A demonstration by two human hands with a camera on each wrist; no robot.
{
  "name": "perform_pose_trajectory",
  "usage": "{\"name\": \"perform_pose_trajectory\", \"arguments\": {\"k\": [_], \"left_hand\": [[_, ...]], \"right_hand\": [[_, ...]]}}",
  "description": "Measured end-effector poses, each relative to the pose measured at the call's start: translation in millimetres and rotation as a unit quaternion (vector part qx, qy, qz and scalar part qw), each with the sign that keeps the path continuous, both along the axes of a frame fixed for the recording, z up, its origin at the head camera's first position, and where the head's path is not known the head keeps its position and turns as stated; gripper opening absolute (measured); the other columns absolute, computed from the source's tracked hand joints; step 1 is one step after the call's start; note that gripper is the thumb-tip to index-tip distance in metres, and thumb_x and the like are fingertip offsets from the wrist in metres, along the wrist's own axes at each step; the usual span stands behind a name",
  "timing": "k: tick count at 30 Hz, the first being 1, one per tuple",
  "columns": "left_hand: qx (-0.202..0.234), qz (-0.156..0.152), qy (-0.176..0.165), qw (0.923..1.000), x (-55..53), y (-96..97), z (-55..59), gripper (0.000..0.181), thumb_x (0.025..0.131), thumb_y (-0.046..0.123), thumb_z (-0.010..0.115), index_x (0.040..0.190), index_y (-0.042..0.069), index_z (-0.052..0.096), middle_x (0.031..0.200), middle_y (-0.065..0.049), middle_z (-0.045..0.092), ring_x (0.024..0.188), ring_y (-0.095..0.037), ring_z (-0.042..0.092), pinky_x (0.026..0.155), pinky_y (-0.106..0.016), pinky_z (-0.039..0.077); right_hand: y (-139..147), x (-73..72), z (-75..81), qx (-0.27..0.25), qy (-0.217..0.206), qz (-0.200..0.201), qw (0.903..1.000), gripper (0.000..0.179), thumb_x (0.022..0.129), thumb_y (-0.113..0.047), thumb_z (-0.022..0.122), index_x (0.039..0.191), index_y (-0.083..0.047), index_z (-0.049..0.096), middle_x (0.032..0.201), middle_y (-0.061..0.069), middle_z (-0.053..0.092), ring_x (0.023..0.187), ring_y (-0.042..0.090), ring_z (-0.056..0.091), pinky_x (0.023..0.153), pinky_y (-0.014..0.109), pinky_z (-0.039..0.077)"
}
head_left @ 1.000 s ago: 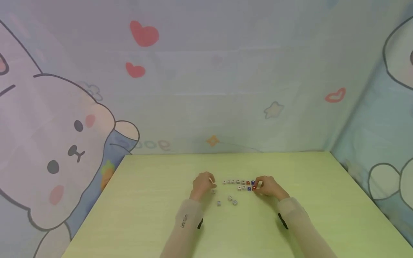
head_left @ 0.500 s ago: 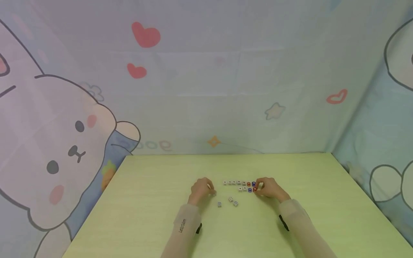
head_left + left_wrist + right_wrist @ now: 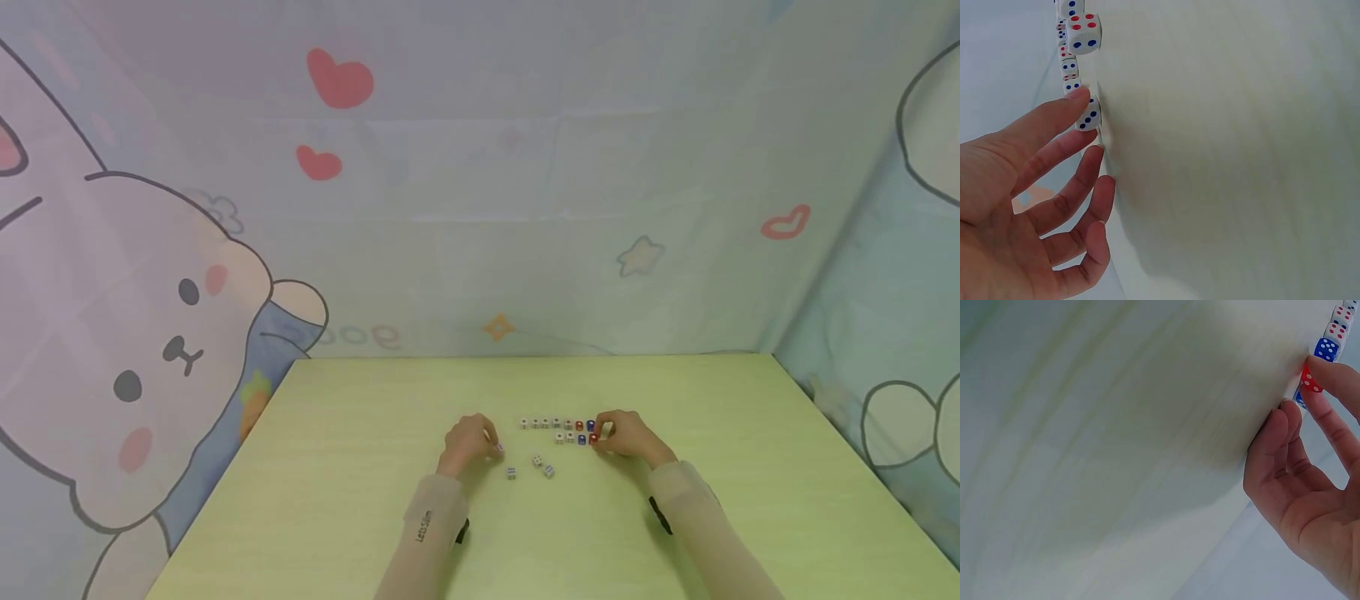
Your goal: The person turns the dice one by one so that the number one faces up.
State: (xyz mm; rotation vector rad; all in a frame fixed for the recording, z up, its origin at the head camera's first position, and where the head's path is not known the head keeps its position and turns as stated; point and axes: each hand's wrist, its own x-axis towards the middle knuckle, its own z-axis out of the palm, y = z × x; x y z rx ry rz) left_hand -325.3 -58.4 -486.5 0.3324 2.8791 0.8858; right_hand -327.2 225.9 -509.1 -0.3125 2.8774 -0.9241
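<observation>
My left hand (image 3: pixel 468 442) pinches a white die (image 3: pixel 1089 117) with blue dots between thumb and index finger, left of the loose dice. The other fingers are loosely bent. At the right end of the nearer of two dice rows, my right hand (image 3: pixel 628 437) pinches a red die (image 3: pixel 1311 379) with thumb and index finger. A blue die (image 3: pixel 1325 350) stands beside that red one, followed by two white dice (image 3: pixel 565 437). Behind runs a longer row of several white dice (image 3: pixel 545 423), a red die (image 3: pixel 579 425) and, at its right end, a blue die (image 3: pixel 591 425).
Three loose white dice lie in front of the rows: one die (image 3: pixel 512 472) nearest the left hand, another die (image 3: pixel 537 460) and a third die (image 3: pixel 549 471) close together. The light yellow-green table (image 3: pixel 360 467) reaches back to a printed cloth (image 3: pixel 480 250).
My left hand has come slightly nearer and down onto the loose white die at the left, which it now pinches. The right hand has stayed at the red die.
</observation>
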Motion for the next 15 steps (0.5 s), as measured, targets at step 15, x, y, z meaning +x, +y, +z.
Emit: {"name": "perform_pose_trajectory", "arguments": {"k": [15], "left_hand": [[-0.005,0.003,0.016,0.9999,0.3,1.4,-5.0,0.016,0.064,0.011,0.077,0.073,0.007,0.065,0.084,-0.007,0.066,0.067,-0.018,0.056,0.058,-0.031,0.044]], "right_hand": [[-0.8,1.0,1.8,-0.004,-0.002,-0.001,1.0,0.01,0.075,-0.013,0.068,0.079,-0.011,0.06,0.062,0.001,0.053,0.048,0.01,0.044,0.045,0.024,0.036]]}}
